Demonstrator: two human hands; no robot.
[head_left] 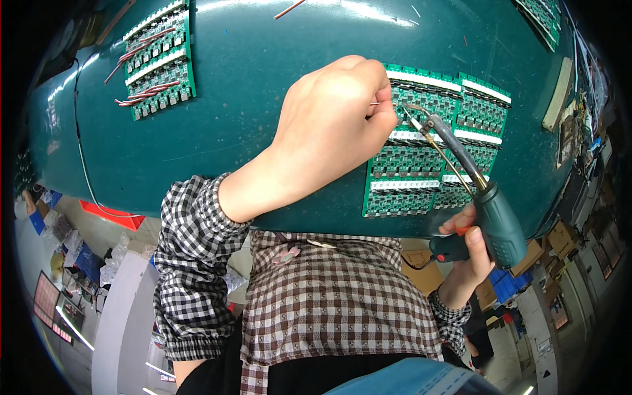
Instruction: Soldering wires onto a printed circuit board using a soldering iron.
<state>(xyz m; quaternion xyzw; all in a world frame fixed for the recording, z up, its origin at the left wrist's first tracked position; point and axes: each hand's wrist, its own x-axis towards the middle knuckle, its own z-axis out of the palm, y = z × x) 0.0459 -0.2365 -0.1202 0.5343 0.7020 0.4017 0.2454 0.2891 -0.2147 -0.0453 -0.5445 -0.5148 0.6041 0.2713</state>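
Observation:
My right hand (475, 253) is wrapped round the handle of a dark green soldering gun (501, 227), a finger at its red trigger. The gun's metal tip and a thin feed tube slant up and left to a green circuit board panel (405, 164). Over that panel's upper left my left hand (336, 108) is closed in a pinch. A short bit of thin wire (374, 103) shows between its fingers, close to the tip; the rest is hidden. Another board panel (484, 105), with white connector rows, lies against the first one's right side.
A board panel (158, 62) with red and white wires lies at the far left of the green table (224, 79). One more panel (543, 20) is at the top right, and a loose wire (289, 8) is at the top. A beige strip (558, 95) lies along the right edge.

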